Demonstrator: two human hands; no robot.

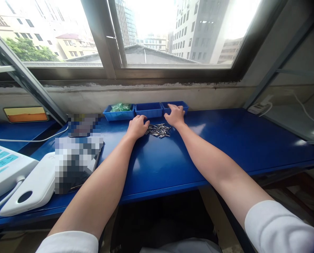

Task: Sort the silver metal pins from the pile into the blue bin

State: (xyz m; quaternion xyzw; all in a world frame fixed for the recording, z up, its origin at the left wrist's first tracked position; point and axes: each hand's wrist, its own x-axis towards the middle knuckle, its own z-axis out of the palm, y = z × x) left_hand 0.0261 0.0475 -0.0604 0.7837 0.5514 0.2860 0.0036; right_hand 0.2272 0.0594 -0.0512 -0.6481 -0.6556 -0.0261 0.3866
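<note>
A loose pile of slim, silver metal pieces (pixel 159 130) lies on the blue tabletop (pixel 157 165); they are too small to name exactly. My left hand (pixel 139 126) rests at the pile's left edge, fingers loosely curved, thumb apart, nothing visible in it. Over the front rim of the right blue bin (pixel 185 104) reaches my right hand (pixel 176 115), its fingers spread and partly hiding what is inside. Beside it stands the middle blue bin (pixel 148 113), with nothing visible inside. The left blue bin (pixel 117 115) holds green, shiny plastic-like packets (pixel 120 107).
At the left are a white power strip (pixel 11 165), a white rounded device (pixel 32 186) with a dark oval, and blurred-out items (pixel 79 161). A phone (pixel 26 114) leans farther back. Metal shelf posts (pixel 35 84) flank the table; a window (pixel 172 35) is behind.
</note>
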